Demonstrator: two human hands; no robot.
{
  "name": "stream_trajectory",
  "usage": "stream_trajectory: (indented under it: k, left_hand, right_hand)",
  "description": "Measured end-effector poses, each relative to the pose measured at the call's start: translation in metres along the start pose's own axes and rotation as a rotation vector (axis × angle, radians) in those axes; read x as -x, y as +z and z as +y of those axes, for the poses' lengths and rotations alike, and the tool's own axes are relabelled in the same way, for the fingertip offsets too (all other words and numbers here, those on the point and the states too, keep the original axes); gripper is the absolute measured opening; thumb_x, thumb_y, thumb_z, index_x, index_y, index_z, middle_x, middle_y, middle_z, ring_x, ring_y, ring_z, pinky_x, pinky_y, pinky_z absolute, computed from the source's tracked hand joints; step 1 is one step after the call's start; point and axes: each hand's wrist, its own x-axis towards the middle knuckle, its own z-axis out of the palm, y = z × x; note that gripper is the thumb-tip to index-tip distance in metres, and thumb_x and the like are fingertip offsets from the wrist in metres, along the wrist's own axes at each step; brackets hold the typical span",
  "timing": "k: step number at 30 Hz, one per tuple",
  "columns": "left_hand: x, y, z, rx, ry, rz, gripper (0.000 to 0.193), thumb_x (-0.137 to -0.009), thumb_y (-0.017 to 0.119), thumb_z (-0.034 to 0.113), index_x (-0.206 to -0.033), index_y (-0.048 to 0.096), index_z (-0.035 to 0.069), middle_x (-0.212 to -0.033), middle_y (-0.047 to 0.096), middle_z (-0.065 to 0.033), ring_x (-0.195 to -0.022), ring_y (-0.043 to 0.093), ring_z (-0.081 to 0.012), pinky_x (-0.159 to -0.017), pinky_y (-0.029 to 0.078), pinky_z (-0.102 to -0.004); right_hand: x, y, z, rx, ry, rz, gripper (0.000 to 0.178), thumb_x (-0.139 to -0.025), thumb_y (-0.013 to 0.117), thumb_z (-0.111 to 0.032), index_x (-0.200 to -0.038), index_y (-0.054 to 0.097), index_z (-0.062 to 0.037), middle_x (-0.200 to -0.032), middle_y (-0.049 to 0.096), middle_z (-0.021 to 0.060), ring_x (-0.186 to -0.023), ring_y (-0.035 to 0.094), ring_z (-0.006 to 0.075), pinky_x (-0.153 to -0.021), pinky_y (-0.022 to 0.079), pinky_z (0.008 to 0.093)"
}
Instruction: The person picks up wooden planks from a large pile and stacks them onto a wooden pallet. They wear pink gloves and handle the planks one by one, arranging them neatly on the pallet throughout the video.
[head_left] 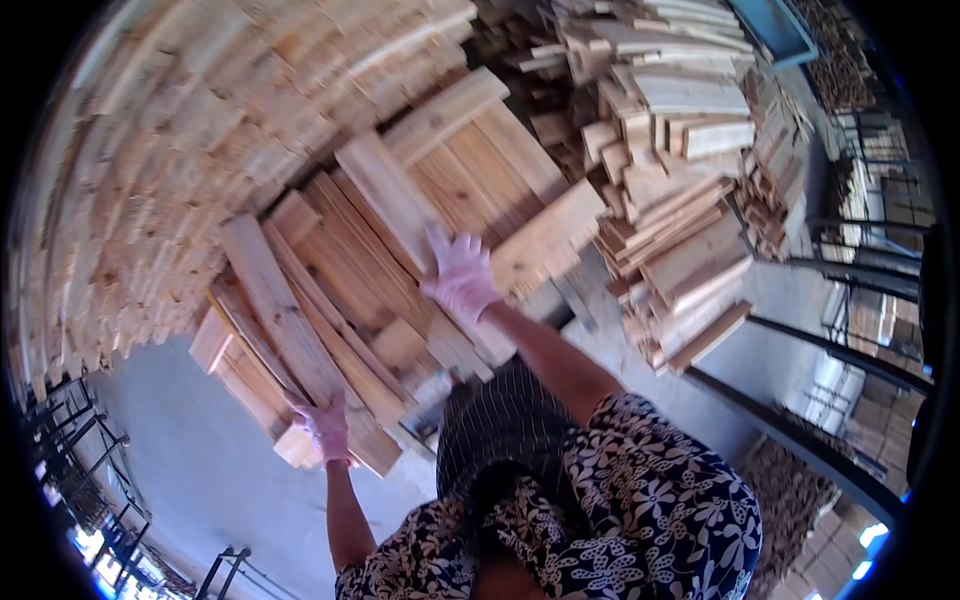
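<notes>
Both of my hands wear thin pinkish gloves and are at a stack of pale wooden boards. My left hand [322, 430] is closed around the near end of a long, knotty board [280, 310] on the left part of the stack. Further right, my right hand [462, 278] lies with its fingers apart against a lighter plank [388, 195]. Between the hands, several narrow boards [345, 265] lie side by side, some of them bowed. Beyond my right hand, wider boards [470, 165] lie under a crosswise plank [445, 115].
A large wall of stacked timber [200, 150] rises at the far left. Uneven piles of boards [690, 230] stand on the right, beside dark metal bars [800, 440]. Grey floor [200, 480] shows at the lower left. A blue metal frame [780, 30] is at the top right.
</notes>
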Motion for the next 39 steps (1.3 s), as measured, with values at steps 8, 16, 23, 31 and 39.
stream_trajectory:
  k: [8, 16, 23, 31, 39]
  left_hand:
    - [-0.004, 0.009, -0.018, 0.102, -0.012, 0.029, 0.124, -0.073, 0.087, 0.034, -0.165, 0.007, 0.015, -0.144, 0.037, -0.0311, -0.130, 0.047, -0.0465, -0.110, 0.042, -0.0535]
    - [0.005, -0.012, 0.001, -0.020, -0.049, -0.029, 0.126, -0.076, 0.083, 0.049, -0.166, -0.001, 0.021, -0.141, 0.040, -0.0312, -0.129, 0.046, -0.0506, -0.107, 0.043, -0.0576]
    - [0.005, -0.016, 0.011, -0.079, -0.126, -0.136, 0.125, -0.077, 0.081, 0.051, -0.166, -0.003, 0.023, -0.141, 0.039, -0.0295, -0.129, 0.046, -0.0486, -0.109, 0.042, -0.0568]
    - [-0.035, 0.014, -0.080, 0.793, 0.096, -0.231, 0.128, -0.082, 0.082, 0.044, -0.165, -0.013, 0.023, -0.168, 0.010, -0.0305, -0.156, 0.019, -0.0401, -0.120, 0.033, -0.0435]
    - [-0.062, -0.004, -0.093, 0.587, 0.033, -0.173, 0.100, -0.081, 0.086, 0.033, -0.156, 0.025, 0.005, -0.146, 0.052, -0.0210, -0.128, 0.057, -0.0281, -0.108, 0.044, -0.0367]
  right_hand:
    - [-0.087, -0.006, 0.092, -0.007, 0.193, 0.023, 0.080, -0.085, 0.068, -0.050, -0.154, 0.041, -0.0202, -0.141, 0.051, 0.0264, -0.124, 0.055, 0.0460, -0.105, 0.046, 0.0499]
    - [-0.080, 0.057, 0.048, 0.048, 0.105, 0.054, 0.071, -0.094, 0.061, -0.055, -0.156, 0.036, -0.0314, -0.136, 0.051, 0.0245, -0.125, 0.054, 0.0457, -0.102, 0.044, 0.0603]
    - [-0.056, 0.063, -0.034, 0.255, -0.303, 0.167, 0.081, -0.091, 0.066, -0.056, -0.157, 0.035, -0.0191, -0.144, 0.047, 0.0215, -0.129, 0.049, 0.0451, -0.105, 0.044, 0.0534]
    - [0.043, 0.135, -0.262, 0.022, -0.020, -0.137, 0.111, -0.071, 0.079, -0.063, -0.156, 0.029, -0.0129, -0.138, 0.044, 0.0305, -0.131, 0.041, 0.0535, -0.101, 0.039, 0.0661]
    - [0.066, 0.162, -0.202, 0.153, -0.101, 0.032, 0.099, -0.077, 0.083, -0.047, -0.155, 0.029, -0.0185, -0.128, 0.047, 0.0273, -0.109, 0.056, 0.0444, -0.087, 0.048, 0.0540]
